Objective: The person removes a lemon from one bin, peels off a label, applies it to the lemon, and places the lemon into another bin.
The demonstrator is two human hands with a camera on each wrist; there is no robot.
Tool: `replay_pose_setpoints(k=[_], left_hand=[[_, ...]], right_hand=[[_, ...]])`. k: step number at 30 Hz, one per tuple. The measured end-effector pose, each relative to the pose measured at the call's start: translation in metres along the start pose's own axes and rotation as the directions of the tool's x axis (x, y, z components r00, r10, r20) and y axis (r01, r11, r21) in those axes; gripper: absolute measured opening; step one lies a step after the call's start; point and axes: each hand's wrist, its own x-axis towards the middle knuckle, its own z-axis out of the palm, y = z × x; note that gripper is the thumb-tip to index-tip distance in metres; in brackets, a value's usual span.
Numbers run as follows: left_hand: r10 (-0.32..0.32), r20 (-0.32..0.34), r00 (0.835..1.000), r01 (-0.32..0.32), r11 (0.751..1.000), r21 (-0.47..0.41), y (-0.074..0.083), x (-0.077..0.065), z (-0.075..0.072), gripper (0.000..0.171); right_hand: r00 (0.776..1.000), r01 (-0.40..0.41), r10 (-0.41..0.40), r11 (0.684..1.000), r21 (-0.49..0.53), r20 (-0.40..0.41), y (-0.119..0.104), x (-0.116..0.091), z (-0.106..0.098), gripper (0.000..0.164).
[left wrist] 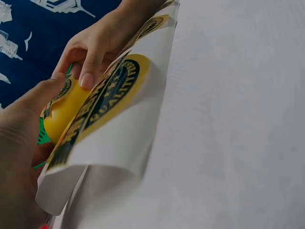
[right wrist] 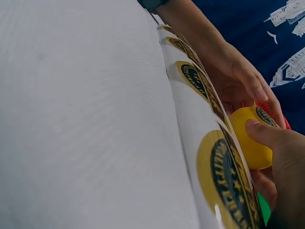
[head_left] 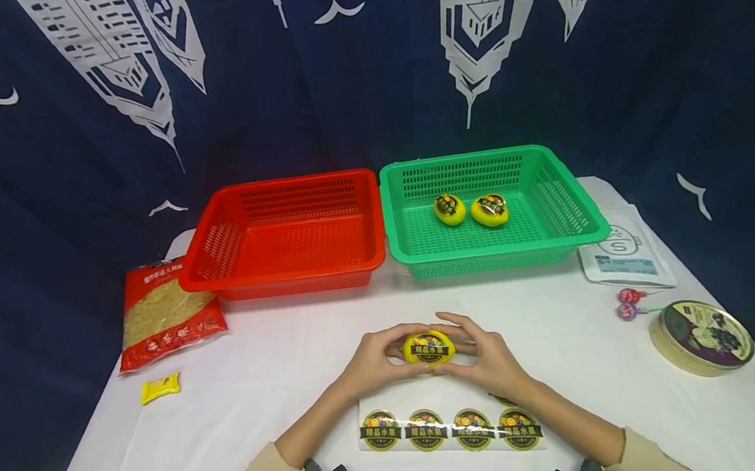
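A yellow lemon (head_left: 429, 349) with a round black-and-gold label (head_left: 430, 348) facing up is held between both hands. My left hand (head_left: 372, 361) grips its left side, the thumb along the near side and fingers behind. From the right, my right hand (head_left: 492, 357) holds it between thumb and fingers, the index finger raised a little. Below the hands lies a white sheet of stickers (head_left: 426, 429), a row of round labels along its near edge. In the left wrist view, the sheet's edge (left wrist: 114, 152) curls up in front of the lemon (left wrist: 59, 119).
A red basket (head_left: 287, 286) stands at the back left. Beside it, a green basket (head_left: 502, 254) holds two labelled lemons (head_left: 490, 211). At left are a pasta bag (head_left: 167, 316) and a yellow wrapped sweet (head_left: 160, 387); at right, a white pouch (head_left: 626, 264), lollipops (head_left: 629, 310) and a round tin (head_left: 702, 341).
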Motion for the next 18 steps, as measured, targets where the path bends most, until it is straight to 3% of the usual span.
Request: replay_pose_setpoints(k=[6,14,18], left_hand=[[0.090,-0.018,0.996,-0.087,0.988,0.124,0.0006,-0.0007,0.0009,0.048],[0.138,-0.027,0.990,-0.132,0.977,0.165,-0.0029,0.0008,0.0015,0.045],[0.153,-0.033,0.988,-0.145,0.972,0.184,-0.0040,0.0008,0.0020,0.046]], right_hand=[[1.000,0.011,-0.011,1.000,-0.002,0.004,0.0002,0.0005,0.0017,0.070],[0.985,-0.169,0.165,0.975,0.145,0.041,0.0047,-0.0001,0.0011,0.042],[0.979,-0.206,0.201,0.958,0.200,0.046,0.0066,0.0014,0.0009,0.035]])
